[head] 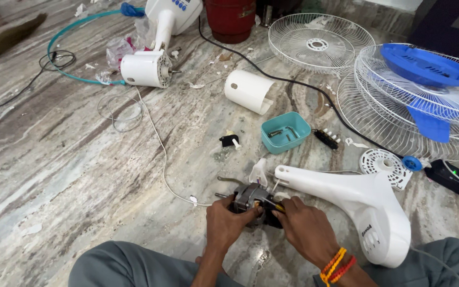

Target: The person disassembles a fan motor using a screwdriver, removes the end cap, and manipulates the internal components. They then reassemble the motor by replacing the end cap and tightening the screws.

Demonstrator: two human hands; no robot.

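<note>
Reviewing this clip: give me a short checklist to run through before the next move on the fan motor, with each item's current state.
1. Left hand steadies the fan motor: ok.
2. Right hand holds a yellow-handled tool against the motor: ok.
3. Tool tip seated on a fastener: cannot tell, hidden by fingers.
4. Teal parts tray lies close ahead: ok.
5. White fan stand lies apart from the motor: not ok, touching or nearly so.
6. White cable runs clear of the hands: not ok, ends beside the left hand.
</note>
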